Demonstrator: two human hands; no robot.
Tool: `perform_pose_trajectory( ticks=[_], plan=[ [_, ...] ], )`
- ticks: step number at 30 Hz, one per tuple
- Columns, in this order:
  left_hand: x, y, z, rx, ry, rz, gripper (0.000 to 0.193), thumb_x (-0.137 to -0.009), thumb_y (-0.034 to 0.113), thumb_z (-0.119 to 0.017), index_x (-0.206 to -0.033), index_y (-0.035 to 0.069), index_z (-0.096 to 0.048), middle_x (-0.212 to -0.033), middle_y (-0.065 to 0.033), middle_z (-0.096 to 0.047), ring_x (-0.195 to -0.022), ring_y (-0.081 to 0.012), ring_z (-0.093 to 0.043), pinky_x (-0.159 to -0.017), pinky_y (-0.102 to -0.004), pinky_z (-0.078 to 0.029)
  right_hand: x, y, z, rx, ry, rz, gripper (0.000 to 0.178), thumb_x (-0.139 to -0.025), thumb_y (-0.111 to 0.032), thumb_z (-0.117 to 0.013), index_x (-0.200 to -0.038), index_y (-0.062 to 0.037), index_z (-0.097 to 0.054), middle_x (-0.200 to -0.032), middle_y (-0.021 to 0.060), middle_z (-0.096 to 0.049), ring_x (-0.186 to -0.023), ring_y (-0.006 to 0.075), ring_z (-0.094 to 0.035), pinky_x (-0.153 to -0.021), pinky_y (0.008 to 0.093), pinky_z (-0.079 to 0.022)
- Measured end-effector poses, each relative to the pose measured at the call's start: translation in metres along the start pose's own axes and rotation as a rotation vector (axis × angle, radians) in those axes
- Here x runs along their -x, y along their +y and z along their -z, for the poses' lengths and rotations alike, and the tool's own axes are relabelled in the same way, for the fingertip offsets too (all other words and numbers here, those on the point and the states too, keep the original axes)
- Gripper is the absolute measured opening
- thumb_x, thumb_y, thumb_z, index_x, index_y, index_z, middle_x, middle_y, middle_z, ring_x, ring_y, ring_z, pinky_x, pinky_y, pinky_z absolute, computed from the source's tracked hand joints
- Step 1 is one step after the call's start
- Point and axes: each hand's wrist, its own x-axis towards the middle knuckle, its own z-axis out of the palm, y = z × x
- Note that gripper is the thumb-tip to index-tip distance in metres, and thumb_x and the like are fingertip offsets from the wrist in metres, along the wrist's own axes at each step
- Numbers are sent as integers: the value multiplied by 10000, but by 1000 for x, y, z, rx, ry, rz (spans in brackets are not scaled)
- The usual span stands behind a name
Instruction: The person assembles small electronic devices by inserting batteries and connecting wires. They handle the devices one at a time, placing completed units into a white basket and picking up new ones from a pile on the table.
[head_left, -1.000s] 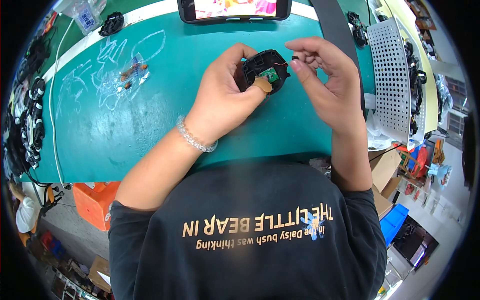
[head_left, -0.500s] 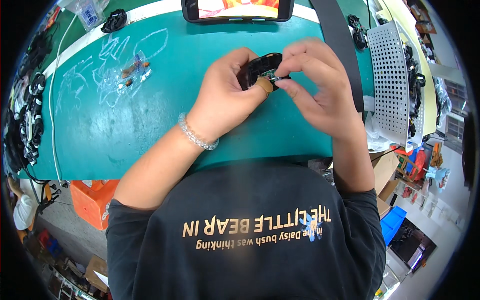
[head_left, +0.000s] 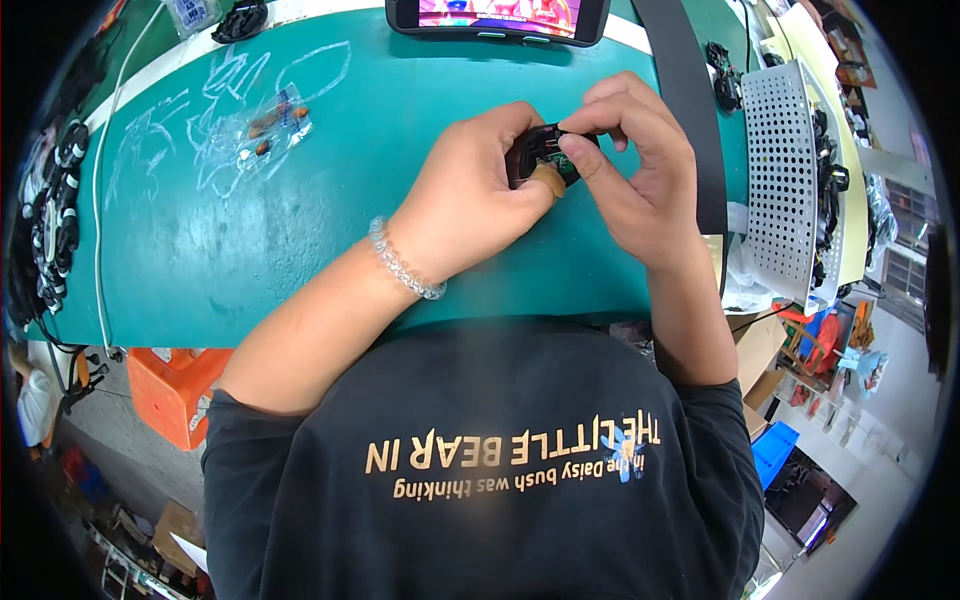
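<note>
An open black plastic shell (head_left: 530, 155), shaped like a computer mouse, has a small green circuit board (head_left: 561, 160) inside. My left hand (head_left: 462, 190) is closed around its left and near sides; a tan finger cot (head_left: 547, 180) covers the thumb, which presses the near rim. A clear bead bracelet (head_left: 395, 262) circles that wrist. At the shell's far right side, my right hand (head_left: 645, 165) pinches thumb and forefinger together over the edge by the board. Whatever lies between those fingertips is hidden.
Ahead stands a phone (head_left: 500, 22) with its screen lit. To the left lies a clear plastic bag (head_left: 275, 130) with small brown pieces. A white perforated basket (head_left: 780, 170) of black parts stands right, past a dark strip (head_left: 690, 130). Bundled black cables (head_left: 60, 220) line the left edge.
The shell has turned and tilted in my left hand. My right fingertips have shifted from over the board to the shell's far right edge. The whole view has moved slightly.
</note>
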Motion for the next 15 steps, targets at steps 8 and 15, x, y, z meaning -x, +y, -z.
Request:
perform_pose_trajectory(
  ticks=[8, 15],
  plan=[
    [-1, -1, 4, -73, -58, 50, 161, -767, 94, -596, -842, -31, -528, -684, 4, -499, -641, -44, -428, -537, -211, -370, 11, 14, -16, -97, 139, -43, 80, -730, -11, -651, -773, -14, -584, -798, 58, -475, -735, 164, -461, -594, 261, -352],
    [-1, 1, 4, -54, -65, 86, 166, -771, 99, -596, -843, -32, -524, -699, -5, -514, -645, -46, -436, -548, -214, -378, 15, 23, -21, -196, 146, -106, 128, -771, -43, -626, -889, -30, -575, -864, 41, -495, -782, 138, -476, -623, 250, -374]
  ],
)
